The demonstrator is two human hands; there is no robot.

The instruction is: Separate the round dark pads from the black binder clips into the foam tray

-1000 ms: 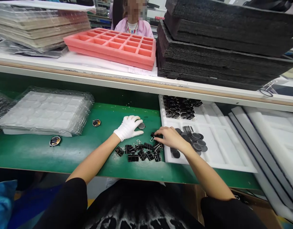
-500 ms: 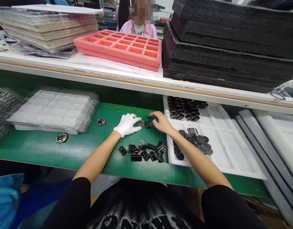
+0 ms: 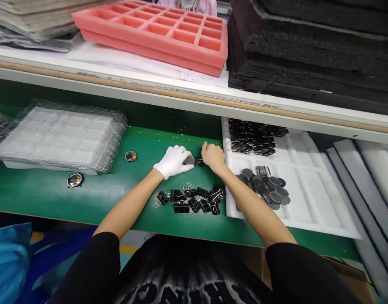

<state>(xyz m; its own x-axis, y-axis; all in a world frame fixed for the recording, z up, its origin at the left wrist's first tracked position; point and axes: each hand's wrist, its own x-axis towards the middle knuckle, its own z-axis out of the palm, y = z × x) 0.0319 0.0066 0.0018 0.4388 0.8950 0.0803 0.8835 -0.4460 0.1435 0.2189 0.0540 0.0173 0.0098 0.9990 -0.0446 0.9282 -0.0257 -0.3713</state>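
My left hand (image 3: pixel 174 161), in a white glove, pinches a round grey disc (image 3: pixel 189 160) at its edge, on the green bench. Just right of the disc sits a black binder clip (image 3: pixel 199 161). My bare right hand (image 3: pixel 213 157) is closed at the clip's right end; its fingers curl around the clip's handles, which they hide. Nearer to me lies a loose group of black binder clips (image 3: pixel 194 200) with silver handles. On the left, two round pieces with dark, orange-marked faces (image 3: pixel 130 156) rest on the bench.
Right of my hands stands a white foam tray (image 3: pixel 303 179) with rows of binder clips (image 3: pixel 252 137) and a heap of grey discs (image 3: pixel 274 188). Clear plastic trays (image 3: pixel 59 137) are stacked at left. Across the back runs a shelf (image 3: pixel 168 95) carrying pink foam (image 3: pixel 156 40) and black foam (image 3: pixel 308 55).
My right hand has gone from spread fingers to a closed grip at the binder clip. The left hand keeps its hold on the disc. The view has tipped downward.
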